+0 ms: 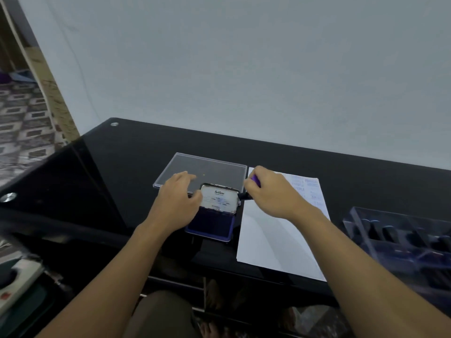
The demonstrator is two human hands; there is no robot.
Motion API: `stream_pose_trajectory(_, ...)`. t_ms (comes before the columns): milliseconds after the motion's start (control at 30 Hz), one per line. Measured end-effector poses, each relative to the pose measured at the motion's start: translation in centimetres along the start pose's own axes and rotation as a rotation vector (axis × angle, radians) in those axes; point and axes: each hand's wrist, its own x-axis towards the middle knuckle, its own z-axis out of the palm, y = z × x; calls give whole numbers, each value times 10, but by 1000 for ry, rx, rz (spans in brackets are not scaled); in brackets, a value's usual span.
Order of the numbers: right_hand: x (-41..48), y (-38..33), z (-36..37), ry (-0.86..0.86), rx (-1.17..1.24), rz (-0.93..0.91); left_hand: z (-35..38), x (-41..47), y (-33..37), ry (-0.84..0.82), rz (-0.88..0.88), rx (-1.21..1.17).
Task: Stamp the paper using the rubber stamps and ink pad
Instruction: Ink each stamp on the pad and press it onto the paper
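Blue rectangular ink pad tin (210,226) at frame centre, lid raised. Left hand (178,193): fingers loose, thumb against lid edge. Right hand (271,191) clamped round small purple-handled rubber stamp (255,178), just right of lid, above white paper sheet (275,240). Stamp likely light and rigid: hold by handle

Black table (122,154) holds ink pad (212,228), paper (273,240), clear lid (210,169), stamp tray (402,235).
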Motion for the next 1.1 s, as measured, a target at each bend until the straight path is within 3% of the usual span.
stream_pose_trajectory(267,-4,-26,29,-193,-85,-136,-2,-14,-40,17,-28,133)
stream_pose_trajectory(467,-4,-27,48,-228,-219,-220,16,-20,-60,16,-41,162)
stream_pose_trajectory(1100,-5,-18,84,-82,-341,-307,29,-28,-67,39,-5,297)
